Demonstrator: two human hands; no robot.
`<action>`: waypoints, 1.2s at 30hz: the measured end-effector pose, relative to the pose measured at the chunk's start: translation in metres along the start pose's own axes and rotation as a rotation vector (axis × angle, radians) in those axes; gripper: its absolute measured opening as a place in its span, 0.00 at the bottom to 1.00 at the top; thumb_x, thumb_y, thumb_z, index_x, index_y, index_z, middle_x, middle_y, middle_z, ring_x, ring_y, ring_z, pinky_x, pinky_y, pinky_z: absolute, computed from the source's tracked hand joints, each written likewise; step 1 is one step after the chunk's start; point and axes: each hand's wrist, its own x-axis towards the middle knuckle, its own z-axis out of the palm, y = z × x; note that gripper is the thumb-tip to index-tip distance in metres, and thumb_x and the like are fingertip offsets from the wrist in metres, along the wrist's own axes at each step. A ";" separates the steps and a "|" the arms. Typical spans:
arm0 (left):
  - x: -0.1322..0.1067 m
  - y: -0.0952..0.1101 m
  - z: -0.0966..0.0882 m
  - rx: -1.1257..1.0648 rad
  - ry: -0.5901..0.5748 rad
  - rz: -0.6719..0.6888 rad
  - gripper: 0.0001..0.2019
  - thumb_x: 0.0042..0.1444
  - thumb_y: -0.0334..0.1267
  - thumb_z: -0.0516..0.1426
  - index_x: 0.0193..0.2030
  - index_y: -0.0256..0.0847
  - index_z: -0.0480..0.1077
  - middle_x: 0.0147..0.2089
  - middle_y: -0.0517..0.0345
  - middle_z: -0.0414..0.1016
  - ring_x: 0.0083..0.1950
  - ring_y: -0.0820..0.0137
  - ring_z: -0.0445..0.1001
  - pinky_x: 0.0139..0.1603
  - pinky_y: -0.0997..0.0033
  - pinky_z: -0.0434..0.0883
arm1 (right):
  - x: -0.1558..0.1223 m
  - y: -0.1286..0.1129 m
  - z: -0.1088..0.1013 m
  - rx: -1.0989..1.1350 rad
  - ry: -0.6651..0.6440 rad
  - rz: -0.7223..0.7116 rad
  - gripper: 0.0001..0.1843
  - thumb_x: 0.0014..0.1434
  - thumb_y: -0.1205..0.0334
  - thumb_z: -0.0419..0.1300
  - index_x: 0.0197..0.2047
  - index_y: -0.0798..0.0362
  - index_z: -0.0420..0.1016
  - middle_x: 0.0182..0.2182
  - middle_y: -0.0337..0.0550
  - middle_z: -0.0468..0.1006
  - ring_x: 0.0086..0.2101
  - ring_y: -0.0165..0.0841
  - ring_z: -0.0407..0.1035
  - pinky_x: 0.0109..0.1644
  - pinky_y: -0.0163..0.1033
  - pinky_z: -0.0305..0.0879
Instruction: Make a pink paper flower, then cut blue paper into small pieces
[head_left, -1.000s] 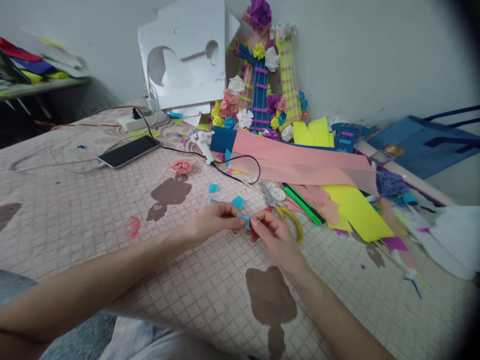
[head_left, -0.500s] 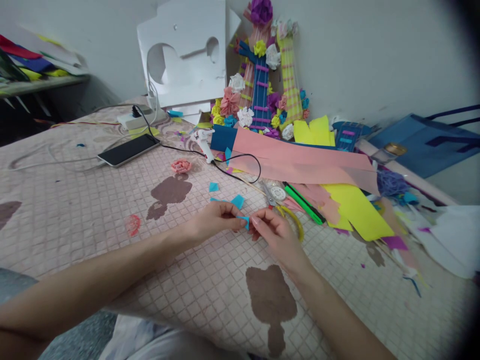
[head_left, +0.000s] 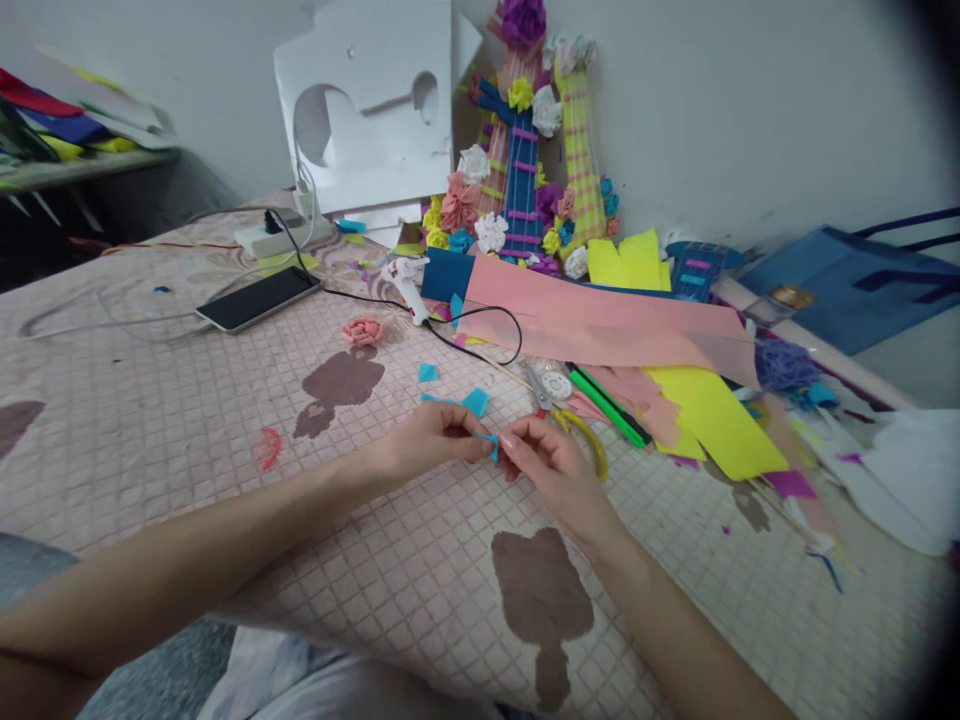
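My left hand (head_left: 431, 440) and my right hand (head_left: 551, 470) meet over the pink checked cloth (head_left: 187, 420). Both pinch one small blue paper piece (head_left: 490, 443) between their fingertips. Just behind the hands lie loose blue paper scraps (head_left: 474, 402). Yellow-handled scissors (head_left: 574, 425) rest right behind my right hand, partly hidden by it.
A glue gun (head_left: 409, 285) with a black cord, a pink paper flower (head_left: 362, 331) and a phone (head_left: 257, 299) lie further back. Pink paper sheets (head_left: 600, 320), yellow paper sheets (head_left: 709, 410) and a green pen (head_left: 607, 408) cover the right. A flower-covered paper craft (head_left: 525, 160) leans on the wall.
Both hands stay pinched on the blue paper piece; the fingers shift only slightly.
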 end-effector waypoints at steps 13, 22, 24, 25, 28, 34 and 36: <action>-0.001 -0.002 0.000 0.089 -0.061 0.050 0.08 0.47 0.40 0.62 0.29 0.36 0.74 0.28 0.59 0.74 0.30 0.74 0.70 0.33 0.75 0.67 | 0.000 -0.002 -0.005 -0.154 -0.048 -0.048 0.09 0.56 0.58 0.58 0.27 0.52 0.67 0.22 0.34 0.65 0.24 0.27 0.59 0.27 0.33 0.56; -0.001 0.001 0.002 -0.088 0.000 -0.061 0.17 0.54 0.49 0.58 0.30 0.34 0.73 0.29 0.56 0.75 0.32 0.73 0.72 0.37 0.72 0.69 | 0.001 0.003 -0.001 -0.032 0.097 -0.012 0.10 0.55 0.57 0.59 0.26 0.51 0.66 0.19 0.33 0.66 0.23 0.27 0.60 0.28 0.34 0.57; -0.002 0.002 0.003 -0.007 -0.031 -0.037 0.15 0.50 0.47 0.62 0.28 0.34 0.73 0.27 0.58 0.73 0.30 0.74 0.70 0.34 0.74 0.67 | 0.001 0.003 0.001 0.000 0.104 -0.008 0.10 0.55 0.57 0.59 0.26 0.51 0.67 0.19 0.33 0.66 0.23 0.27 0.61 0.27 0.34 0.58; -0.002 0.002 0.003 0.025 -0.043 -0.021 0.13 0.48 0.45 0.63 0.27 0.34 0.73 0.26 0.59 0.72 0.29 0.75 0.69 0.33 0.75 0.66 | 0.001 0.003 0.002 0.016 0.101 -0.005 0.10 0.54 0.56 0.60 0.26 0.52 0.67 0.19 0.33 0.67 0.22 0.27 0.61 0.27 0.34 0.59; -0.001 0.003 0.004 0.055 -0.049 0.015 0.11 0.48 0.41 0.63 0.24 0.35 0.71 0.23 0.61 0.71 0.27 0.77 0.67 0.30 0.76 0.65 | 0.001 0.004 0.005 0.066 0.096 0.017 0.11 0.53 0.55 0.61 0.26 0.52 0.68 0.19 0.34 0.68 0.23 0.27 0.62 0.27 0.34 0.61; 0.000 0.003 0.002 0.027 -0.112 -0.006 0.12 0.48 0.44 0.62 0.25 0.35 0.70 0.25 0.60 0.70 0.28 0.75 0.68 0.32 0.75 0.65 | 0.000 0.004 0.009 0.137 0.133 0.021 0.10 0.52 0.55 0.61 0.25 0.51 0.68 0.19 0.33 0.67 0.22 0.26 0.62 0.27 0.34 0.61; 0.001 0.001 0.001 0.067 -0.134 0.001 0.13 0.46 0.45 0.62 0.26 0.35 0.71 0.25 0.60 0.71 0.28 0.75 0.68 0.31 0.74 0.65 | 0.000 0.004 0.010 0.146 0.136 0.022 0.10 0.52 0.56 0.61 0.25 0.52 0.68 0.20 0.33 0.67 0.22 0.26 0.61 0.27 0.33 0.60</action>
